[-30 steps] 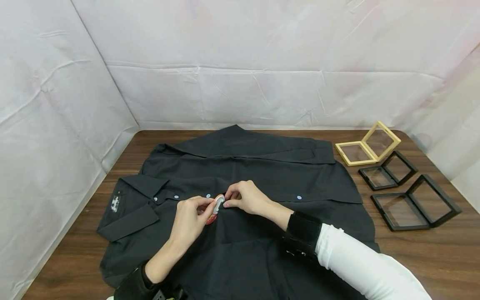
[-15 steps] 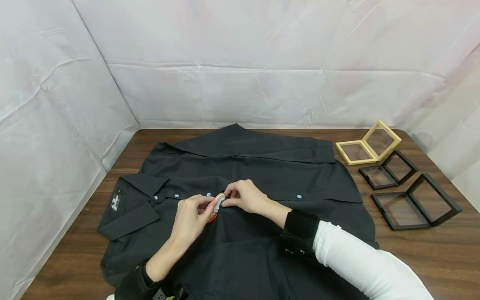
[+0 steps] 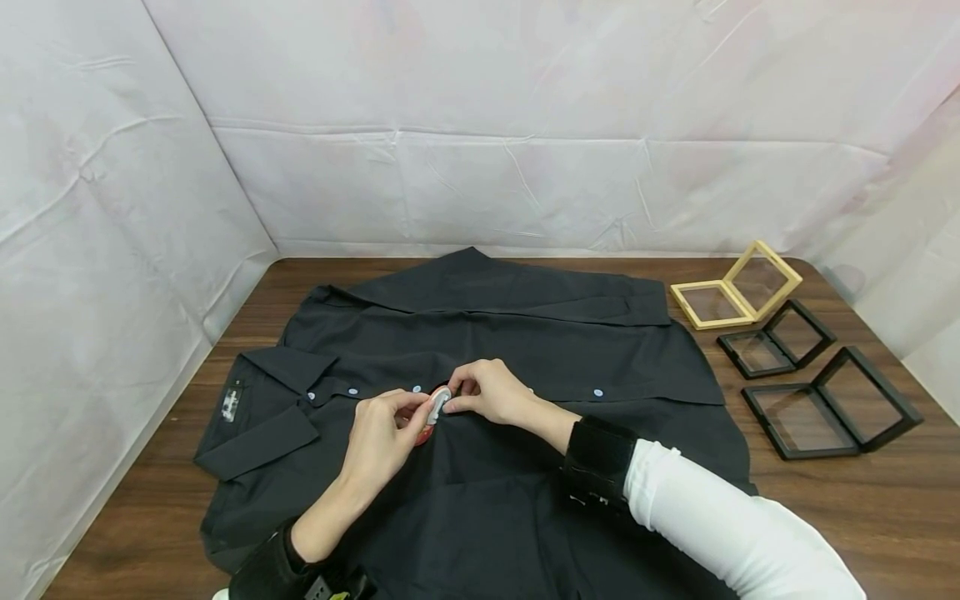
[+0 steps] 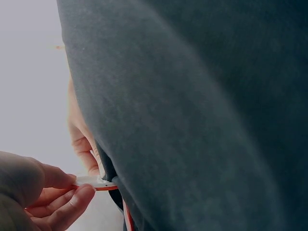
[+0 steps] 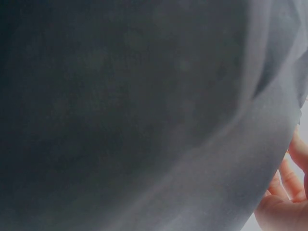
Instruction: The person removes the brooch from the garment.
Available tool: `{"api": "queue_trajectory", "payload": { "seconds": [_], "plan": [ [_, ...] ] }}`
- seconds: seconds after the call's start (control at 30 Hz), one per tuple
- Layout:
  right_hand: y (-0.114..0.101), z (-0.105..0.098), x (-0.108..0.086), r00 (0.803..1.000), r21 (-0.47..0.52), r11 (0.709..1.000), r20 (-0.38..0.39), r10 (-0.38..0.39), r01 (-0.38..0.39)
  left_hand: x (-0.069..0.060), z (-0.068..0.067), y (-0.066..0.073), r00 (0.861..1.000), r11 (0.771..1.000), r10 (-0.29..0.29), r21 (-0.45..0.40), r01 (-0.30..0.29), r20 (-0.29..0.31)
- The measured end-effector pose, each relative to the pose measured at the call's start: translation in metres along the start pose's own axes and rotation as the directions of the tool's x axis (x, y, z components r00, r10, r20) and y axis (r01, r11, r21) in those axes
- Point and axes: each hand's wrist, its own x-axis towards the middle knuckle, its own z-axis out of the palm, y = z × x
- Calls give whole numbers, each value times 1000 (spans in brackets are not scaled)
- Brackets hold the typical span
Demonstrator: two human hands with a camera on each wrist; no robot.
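Observation:
A dark button-up shirt [image 3: 480, 508] lies spread on the table, its collar to the left. At its button front my left hand [image 3: 378, 433] pinches a small flat white piece with a red-orange edge [image 3: 437, 403]. A rounded red part shows just below this piece; its exact kind cannot be told. My right hand [image 3: 495, 396] pinches the shirt's front edge beside the piece's far end, its thumb and forefinger close together. In the left wrist view, the white piece [image 4: 91, 182] meets the dark cloth. Cloth fills most of the right wrist view, with right fingers [image 5: 291, 180] at its edge.
On the right of the brown wooden table [image 3: 885, 517] stand a yellow hinged frame [image 3: 723, 287], a small black hinged frame [image 3: 787, 367] and a larger black one [image 3: 817, 387], all unfolded. White sheeting [image 3: 480, 192] hangs behind the table and along its sides.
Both hands keep their grip at the same spot on the shirt front. The right hand and forearm have shifted very slightly to the left.

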Motion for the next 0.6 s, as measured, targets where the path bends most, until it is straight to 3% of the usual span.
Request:
{"api": "queue_trajectory", "payload": {
  "seconds": [0.3,0.6],
  "plan": [
    [0,1,1,1000,26,1000,-15,-16,16,0,0,0,999,999,-45,-21,45,14],
    [1,4,2,999,53,998,-30,16,-15,1,-1,1,996,995,-85,-53,86,27]
  ]
}}
